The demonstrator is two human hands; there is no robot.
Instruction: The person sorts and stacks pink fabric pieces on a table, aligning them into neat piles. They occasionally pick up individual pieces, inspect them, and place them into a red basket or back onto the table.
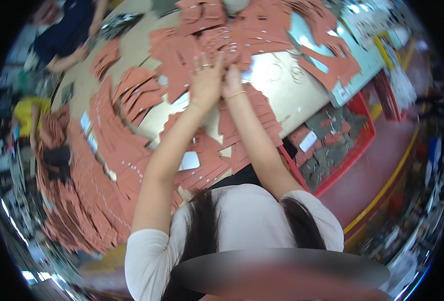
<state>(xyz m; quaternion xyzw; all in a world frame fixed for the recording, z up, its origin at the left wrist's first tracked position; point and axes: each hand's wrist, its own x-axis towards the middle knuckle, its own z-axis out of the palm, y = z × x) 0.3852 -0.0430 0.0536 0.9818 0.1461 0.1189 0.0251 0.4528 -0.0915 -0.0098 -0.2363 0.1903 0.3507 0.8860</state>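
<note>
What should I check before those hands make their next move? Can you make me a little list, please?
1. Left hand free, not gripping: ok, its fingers are stretched out over the orange pieces.
2. Right hand free: cannot tell, its fingers are blurred and partly hidden.
3. Orange pieces in one tidy pile: not ok, they are fanned out and overlapping across the table.
4. Co-worker's hands out of the way: ok, they are apart, at the upper left.
5. Red crate free for more: not ok, gray-green and orange pieces already lie in it.
</note>
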